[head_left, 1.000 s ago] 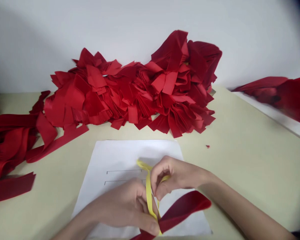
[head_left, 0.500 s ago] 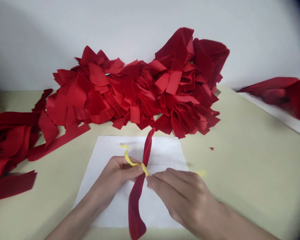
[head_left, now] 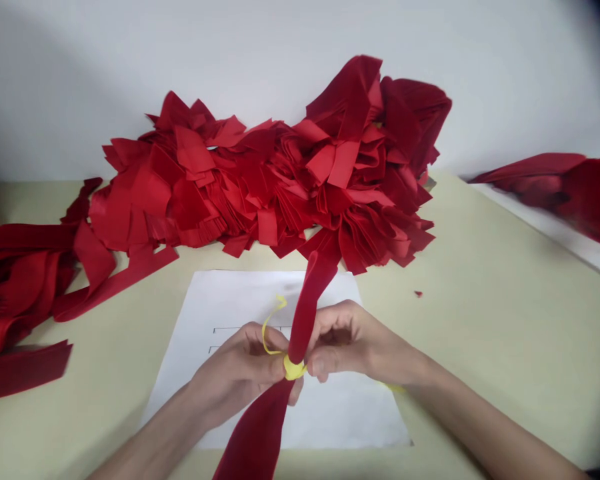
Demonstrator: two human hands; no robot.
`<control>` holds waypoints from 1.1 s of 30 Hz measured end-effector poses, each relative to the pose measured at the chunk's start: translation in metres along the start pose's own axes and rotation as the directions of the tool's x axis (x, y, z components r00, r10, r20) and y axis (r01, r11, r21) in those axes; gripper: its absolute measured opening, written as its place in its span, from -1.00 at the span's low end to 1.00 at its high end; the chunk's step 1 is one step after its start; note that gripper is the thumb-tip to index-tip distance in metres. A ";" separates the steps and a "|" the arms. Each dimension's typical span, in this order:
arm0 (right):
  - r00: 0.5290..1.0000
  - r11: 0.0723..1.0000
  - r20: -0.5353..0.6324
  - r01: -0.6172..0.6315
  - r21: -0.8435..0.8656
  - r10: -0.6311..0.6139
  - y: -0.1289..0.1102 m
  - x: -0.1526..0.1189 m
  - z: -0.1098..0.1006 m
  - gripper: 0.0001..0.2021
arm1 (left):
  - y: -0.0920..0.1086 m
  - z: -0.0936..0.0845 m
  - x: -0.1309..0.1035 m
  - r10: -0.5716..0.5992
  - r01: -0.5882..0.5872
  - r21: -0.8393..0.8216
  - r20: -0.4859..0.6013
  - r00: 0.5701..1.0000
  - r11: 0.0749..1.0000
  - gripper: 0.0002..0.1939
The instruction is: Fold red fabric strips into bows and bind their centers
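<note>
Nearest us, the lower length of the red ribbon (head_left: 257, 437) ran out past the bottom of the view; its narrow waist sat between our hands above the paper, and its upper length rose away from us. Around that waist went the yellow strip (head_left: 294, 369). Our left hand (head_left: 245, 370) had its fingers closed on the left side of the wrap, while our right hand (head_left: 343, 347) had thumb and finger drawn nearly together at its right side, seemingly on the strip too, though we could not tell how firmly. One thin yellow end curled up over our left fingers; another bit of yellow showed below our right wrist.

As we judged it, the wrap called for a steady left pinch, an even pull from the right, and a flat band over well-gathered ribbon; a slack left grip could have let the turns slip.

Below lay the white paper (head_left: 350, 420), its right edge passing under our right forearm. Beyond that edge the table (head_left: 485, 327) gave us sideways room as far as the white board (head_left: 545, 221), with one red scrap (head_left: 419, 294) between. Forward was tighter: the ribbon's tip already overlapped the front of the red heap (head_left: 260, 180) in our view, and the wall (head_left: 230, 53) stood behind.
</note>
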State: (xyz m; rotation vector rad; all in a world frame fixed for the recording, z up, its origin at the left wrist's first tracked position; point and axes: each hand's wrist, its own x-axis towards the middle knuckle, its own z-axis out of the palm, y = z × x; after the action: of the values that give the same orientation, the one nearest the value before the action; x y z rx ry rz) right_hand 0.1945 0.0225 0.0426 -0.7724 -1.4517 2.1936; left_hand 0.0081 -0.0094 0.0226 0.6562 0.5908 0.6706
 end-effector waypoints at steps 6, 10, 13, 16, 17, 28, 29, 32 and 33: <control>0.995 0.987 0.091 -0.025 -0.156 0.040 0.006 0.002 -0.007 -0.91 | -0.007 0.005 -0.006 -0.363 0.336 0.232 0.081 0.928 0.913 -0.90; 0.998 0.921 0.055 -0.007 -0.391 0.031 0.008 0.002 -0.005 -0.87 | -0.012 0.010 -0.006 -0.430 0.393 0.458 -0.025 0.902 0.797 -0.95; 0.979 0.775 -0.086 0.090 -0.625 -0.183 0.003 -0.005 0.005 -0.93 | -0.008 0.008 -0.001 -0.241 0.301 0.486 -0.183 0.953 0.820 -0.89; 0.887 0.545 -0.094 0.192 -0.816 -0.452 -0.001 -0.014 0.016 -0.90 | 0.002 0.003 0.001 0.012 0.154 0.425 -0.363 0.932 0.892 -0.86; 0.858 0.486 -0.082 0.207 -0.849 -0.508 -0.001 -0.017 0.018 -0.89 | 0.006 0.001 0.001 0.065 0.104 0.382 -0.404 0.912 0.919 -0.89; 0.996 0.957 0.037 -0.062 -0.283 0.075 0.008 -0.003 0.007 -0.83 | 0.014 0.004 -0.015 -0.260 0.201 0.376 0.112 0.959 0.905 -0.90; 0.995 0.937 0.071 -0.047 -0.347 0.076 0.010 -0.003 0.009 -0.82 | 0.013 0.005 -0.016 -0.314 0.214 0.466 0.147 0.938 0.858 -0.92; 0.995 0.819 0.092 0.034 -0.573 0.024 0.012 -0.003 0.013 -0.87 | 0.007 0.005 -0.016 -0.334 0.196 0.641 0.100 0.937 0.742 -0.93; 0.997 0.762 0.072 0.063 -0.645 -0.021 0.011 -0.004 0.013 -0.90 | 0.005 0.004 -0.015 -0.276 0.185 0.678 0.028 0.961 0.712 -0.93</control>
State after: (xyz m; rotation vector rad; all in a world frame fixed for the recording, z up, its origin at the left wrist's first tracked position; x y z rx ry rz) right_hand 0.1886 0.0067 0.0375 -0.8676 -2.2829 1.6641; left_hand -0.0004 -0.0184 0.0326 1.2715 0.7879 0.1488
